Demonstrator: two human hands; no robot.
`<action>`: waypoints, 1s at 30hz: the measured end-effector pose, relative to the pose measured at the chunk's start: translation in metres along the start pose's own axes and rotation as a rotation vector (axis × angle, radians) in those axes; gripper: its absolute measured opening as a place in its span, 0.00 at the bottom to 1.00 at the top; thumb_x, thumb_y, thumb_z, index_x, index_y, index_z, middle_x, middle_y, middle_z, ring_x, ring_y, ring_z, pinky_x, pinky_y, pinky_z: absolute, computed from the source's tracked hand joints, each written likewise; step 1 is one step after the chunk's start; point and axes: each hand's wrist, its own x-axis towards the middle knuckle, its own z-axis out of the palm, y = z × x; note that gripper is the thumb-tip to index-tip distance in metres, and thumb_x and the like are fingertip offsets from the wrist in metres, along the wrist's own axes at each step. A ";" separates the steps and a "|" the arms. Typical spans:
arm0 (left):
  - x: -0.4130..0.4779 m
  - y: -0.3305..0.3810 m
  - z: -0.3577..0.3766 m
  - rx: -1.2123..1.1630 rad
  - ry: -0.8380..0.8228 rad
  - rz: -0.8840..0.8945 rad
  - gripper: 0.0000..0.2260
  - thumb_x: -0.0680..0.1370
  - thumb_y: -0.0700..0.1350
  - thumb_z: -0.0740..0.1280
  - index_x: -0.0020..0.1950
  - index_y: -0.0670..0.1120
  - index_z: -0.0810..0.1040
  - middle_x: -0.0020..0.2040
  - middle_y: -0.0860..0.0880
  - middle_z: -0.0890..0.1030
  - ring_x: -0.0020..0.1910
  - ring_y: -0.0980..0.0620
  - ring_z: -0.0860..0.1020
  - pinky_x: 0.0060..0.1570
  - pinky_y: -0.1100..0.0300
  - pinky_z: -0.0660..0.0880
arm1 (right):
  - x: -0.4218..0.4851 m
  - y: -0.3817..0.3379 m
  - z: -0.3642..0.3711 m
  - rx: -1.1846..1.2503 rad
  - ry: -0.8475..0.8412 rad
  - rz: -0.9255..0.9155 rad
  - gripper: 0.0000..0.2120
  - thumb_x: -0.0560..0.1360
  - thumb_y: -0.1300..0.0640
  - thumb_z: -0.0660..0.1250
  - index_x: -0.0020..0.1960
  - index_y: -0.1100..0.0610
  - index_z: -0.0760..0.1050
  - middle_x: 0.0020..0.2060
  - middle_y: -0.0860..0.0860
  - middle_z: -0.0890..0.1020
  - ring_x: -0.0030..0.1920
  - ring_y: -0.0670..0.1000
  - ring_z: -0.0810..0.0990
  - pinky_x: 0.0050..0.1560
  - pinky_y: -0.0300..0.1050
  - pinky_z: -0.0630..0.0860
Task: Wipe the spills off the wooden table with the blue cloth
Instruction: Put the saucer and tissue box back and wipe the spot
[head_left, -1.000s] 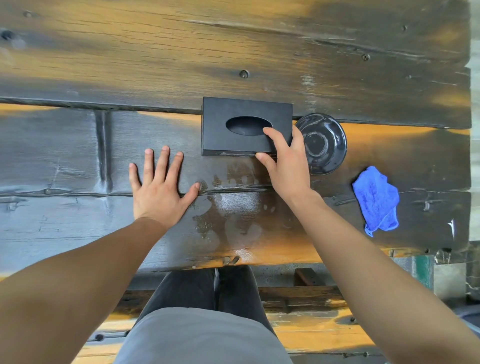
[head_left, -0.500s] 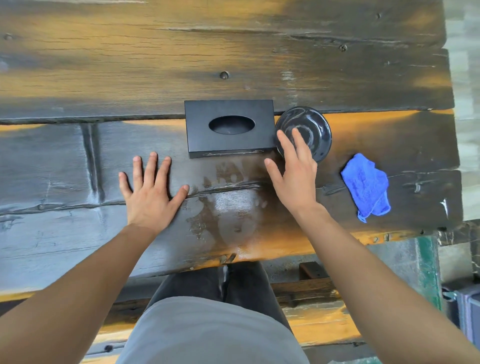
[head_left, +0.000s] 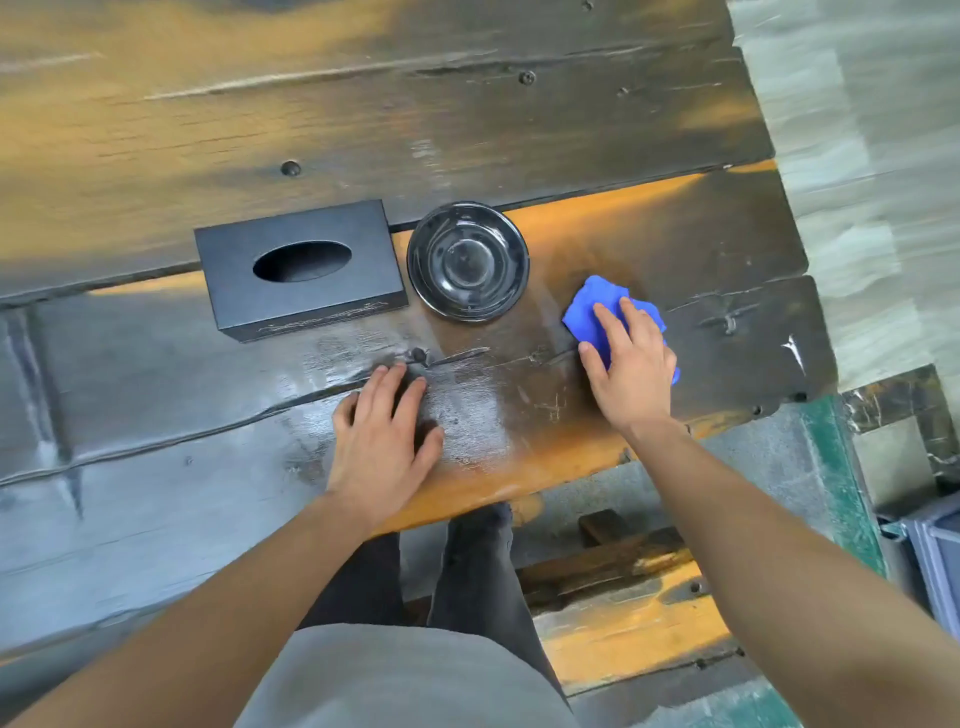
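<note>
1. a black tissue box is sitting left of centre on the wooden counter, pushed back toward the far half, probably so that the wet patch in front of it is left open for wiping.

2. the left hand is lying flat on the counter near its near edge, fingers spread and grasping nothing; this grip is released, and it looks to be bracing the body while the other arm is reaching.

3. the spills are showing as a pale, shiny film just beside and partly under the left hand, running from the near edge up toward the box. nothing is covering them, so the wiping seems not yet begun.

4. a dark round dish is resting just right of the tissue box, almost touching it, also set back from the wet patch.

5. the blue cloth is lying crumpled on the counter toward its right end, right of the dish and apart from it.

6. the right hand is pressing down on top of the cloth with fingers extended; it is not clenched. the cloth is sitting directly under the palm and fingers, its far edge and left corner sticking out beyond the fingertips. whether the fingers are pinching fabric, i cannot tell.

7. the cloth is lying to the right of the spills, so the next move is likely calling for a leftward sweep.
</note>
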 end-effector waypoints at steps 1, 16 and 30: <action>0.004 0.016 0.006 0.026 -0.040 0.014 0.28 0.80 0.62 0.58 0.78 0.51 0.66 0.81 0.48 0.62 0.81 0.46 0.58 0.73 0.40 0.59 | 0.004 0.008 0.000 -0.023 -0.029 -0.020 0.25 0.81 0.42 0.61 0.76 0.45 0.66 0.79 0.51 0.63 0.79 0.58 0.59 0.70 0.63 0.63; 0.014 0.067 0.041 0.251 -0.161 -0.124 0.33 0.78 0.70 0.53 0.81 0.61 0.56 0.83 0.50 0.54 0.83 0.42 0.46 0.76 0.32 0.48 | -0.007 0.067 0.014 -0.018 0.014 -0.205 0.19 0.80 0.45 0.64 0.70 0.43 0.73 0.68 0.51 0.75 0.62 0.60 0.72 0.53 0.57 0.74; 0.029 0.167 0.031 0.167 -0.144 -0.140 0.20 0.81 0.58 0.61 0.69 0.51 0.73 0.69 0.45 0.72 0.67 0.39 0.73 0.64 0.39 0.71 | -0.099 0.160 -0.007 0.130 -0.104 -0.084 0.12 0.80 0.52 0.65 0.63 0.48 0.78 0.58 0.53 0.77 0.53 0.61 0.76 0.52 0.55 0.75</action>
